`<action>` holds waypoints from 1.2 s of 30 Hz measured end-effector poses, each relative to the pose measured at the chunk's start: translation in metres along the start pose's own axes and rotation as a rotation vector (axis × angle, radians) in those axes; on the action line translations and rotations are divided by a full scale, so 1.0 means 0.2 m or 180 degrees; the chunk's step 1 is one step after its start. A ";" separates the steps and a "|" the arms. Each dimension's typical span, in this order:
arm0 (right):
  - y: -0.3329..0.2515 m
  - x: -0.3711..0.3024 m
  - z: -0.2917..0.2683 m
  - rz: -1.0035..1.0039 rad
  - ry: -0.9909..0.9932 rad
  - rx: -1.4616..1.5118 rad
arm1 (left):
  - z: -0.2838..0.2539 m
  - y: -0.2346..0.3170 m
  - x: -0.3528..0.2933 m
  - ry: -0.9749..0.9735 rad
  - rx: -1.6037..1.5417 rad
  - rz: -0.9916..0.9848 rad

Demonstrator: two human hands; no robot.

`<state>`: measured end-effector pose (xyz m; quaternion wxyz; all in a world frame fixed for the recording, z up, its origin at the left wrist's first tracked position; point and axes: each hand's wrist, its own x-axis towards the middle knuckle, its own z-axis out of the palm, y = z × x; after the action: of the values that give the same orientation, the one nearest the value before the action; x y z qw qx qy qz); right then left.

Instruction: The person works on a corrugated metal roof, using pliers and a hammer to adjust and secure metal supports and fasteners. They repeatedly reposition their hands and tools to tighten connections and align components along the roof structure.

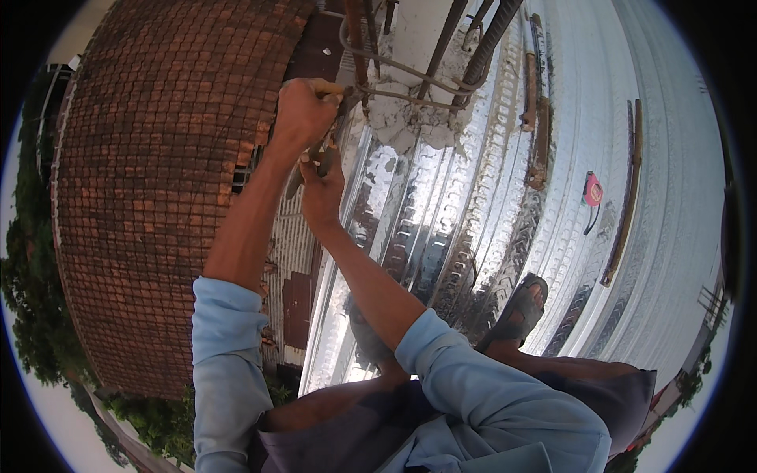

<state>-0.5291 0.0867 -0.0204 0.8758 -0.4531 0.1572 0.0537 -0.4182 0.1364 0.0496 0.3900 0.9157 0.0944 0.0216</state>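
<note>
My left hand [303,110] is closed around a wooden-handled tool [335,88] whose tip reaches the bent rebar stirrup [410,72] on the column. Just below it, my right hand [322,189] pinches a thin dark piece of metal [323,158] at the edge of the shiny corrugated metal deck [441,213]. Several rusty vertical rebars [489,39] rise out of a lump of grey concrete [398,122] right next to both hands. Both light blue sleeves are pushed up to the elbows.
A brown tiled roof [165,173] lies far below on the left, past the deck's edge. My sandalled foot [520,307] rests on the deck. Wooden battens [623,205] and a pink object [592,189] lie on the deck to the right. Trees [31,299] at the far left.
</note>
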 end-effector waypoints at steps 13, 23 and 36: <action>-0.26 0.22 -0.50 0.1342 -0.1191 -0.1067 | 0.14 0.03 -0.16 -0.0051 -0.1642 -0.0990; -0.04 0.20 -0.37 0.2253 -0.1654 0.0753 | 0.20 -0.12 0.03 -0.2136 -0.2724 -0.1775; 0.12 0.09 0.05 0.1328 -0.0548 0.0285 | 0.13 0.09 -0.05 -0.0681 0.0906 -0.0833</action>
<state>-0.5152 0.1077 -0.0391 0.8752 -0.3652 0.1744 0.2651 -0.4225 0.1034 0.0443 0.2640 0.9386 0.1726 -0.1401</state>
